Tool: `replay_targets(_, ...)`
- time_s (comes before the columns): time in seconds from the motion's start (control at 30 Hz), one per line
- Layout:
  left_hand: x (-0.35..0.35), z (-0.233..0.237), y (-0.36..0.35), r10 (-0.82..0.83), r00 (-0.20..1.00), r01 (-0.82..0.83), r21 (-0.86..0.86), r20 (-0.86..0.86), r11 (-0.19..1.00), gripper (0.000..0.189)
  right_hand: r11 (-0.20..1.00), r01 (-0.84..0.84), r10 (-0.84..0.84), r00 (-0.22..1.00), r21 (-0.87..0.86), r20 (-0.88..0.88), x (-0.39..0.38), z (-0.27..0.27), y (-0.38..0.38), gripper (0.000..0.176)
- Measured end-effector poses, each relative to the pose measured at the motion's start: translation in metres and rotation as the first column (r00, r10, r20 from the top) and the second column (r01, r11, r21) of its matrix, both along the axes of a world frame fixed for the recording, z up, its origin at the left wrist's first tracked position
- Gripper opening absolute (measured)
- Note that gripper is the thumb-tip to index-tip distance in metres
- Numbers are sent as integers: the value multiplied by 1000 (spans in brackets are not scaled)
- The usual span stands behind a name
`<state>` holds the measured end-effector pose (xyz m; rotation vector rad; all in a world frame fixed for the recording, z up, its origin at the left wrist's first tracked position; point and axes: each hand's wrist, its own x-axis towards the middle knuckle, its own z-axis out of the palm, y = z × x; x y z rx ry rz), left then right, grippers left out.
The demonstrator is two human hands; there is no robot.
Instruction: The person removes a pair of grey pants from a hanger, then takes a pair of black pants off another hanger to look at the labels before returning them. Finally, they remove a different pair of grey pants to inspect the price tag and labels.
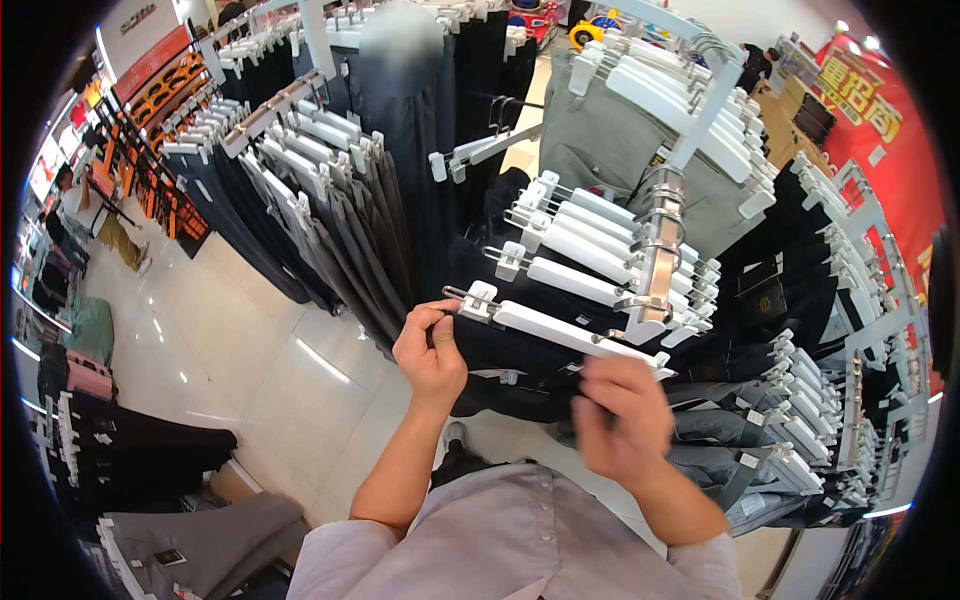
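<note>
Pinching the white hanger [560,330], left hand [430,352] fingers hold firm; right hand [622,415] blurred, grasp unclear.

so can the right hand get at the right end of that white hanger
Probably yes: the right hand sits just under that end of the white hanger, nothing between them, though it is blurred.

Red banner [860,95], upper right — yellow characters "重招商" readable

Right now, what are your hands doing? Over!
Left hand pinching the clip end of the white hanger. Right hand blurred at its other end, grip unclear. Dark trousers hang from it. More hangers crowd the rack just above.
</note>
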<state>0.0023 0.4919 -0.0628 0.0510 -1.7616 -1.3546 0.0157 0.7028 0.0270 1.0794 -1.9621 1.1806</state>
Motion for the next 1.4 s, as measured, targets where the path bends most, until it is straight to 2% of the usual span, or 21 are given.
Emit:
replay_targets(0.03, 0, -2, 0, -10, 1000, 10, 3, 2, 1000, 9, 997, -54, 53, 998, 60, 21, -10, 10, -23, 33)
replay_targets(0.17, 0, -4, -1, -42, 999, 42, 23, -36, 999, 8, 967, -47, 18, 993, 249, 120, -41, 13, -86, 38)
replay_targets(0.2, -2, -7, -1, -40, 998, 40, 13, -53, 999, 8, 957, -94, 24, 969, 275, 247, -45, 12, -91, 39)
replay_targets(0.33, 0, -2, -4, -46, 998, 45, -19, -49, 999, 10, 947, -92, -47, 908, 309, 416, -52, 19, -94, 42)
replay_targets(0.37, 1, -2, -5, -54, 997, 51, -41, -52, 998, 10, 944, -75, -68, 909, 323, 411, -52, 19, -94, 42)
replay_targets(0.47, -2, 5, -2, -71, 996, 73, 36, -58, 997, 6, 922, -35, -136, 904, 387, 406, -57, 20, -90, 44)
replay_targets(0.5, -2, 5, -2, -66, 997, 68, 54, -48, 996, 7, 910, -37, -158, 890, 412, 428, -57, 25, -91, 38)
replay_targets(0.57, -5, 0, -5, -81, 995, 84, 37, -62, 996, 8, 925, -45, -126, 900, 378, 417, -58, 19, -93, 29)
replay_targets(0.77, -10, -3, -13, -127, 987, 131, 36, -94, 991, 2, 955, -32, -67, 946, 296, 318, -64, 10, -96, 21)
replay_targets(0.8, -10, -2, -17, -117, 990, 119, 23, -73, 993, 3, 956, -30, -72, 940, 290, 335, -65, 12, -97, 21)
replay_targets(0.9, -7, -7, -25, -152, 988, 146, 127, 40, 981, 6, 959, -31, -73, 934, 283, 351, -61, 19, -102, 19)
replay_targets(1.1, -9, 2, -21, -187, 980, 190, 52, -60, 980, 5, 937, -91, -34, 937, 338, 348, -63, 15, -97, 21)
replay_targets(1.2, -10, 10, -18, -165, 977, 156, -73, -137, 985, 5, 932, -89, -29, 948, 350, 317, -62, 9, -95, 24)
replay_targets(1.4, -11, 7, -16, -100, 981, 74, -154, -165, 985, 2, 920, -105, -18, 951, 377, 308, -58, 16, -94, 22)
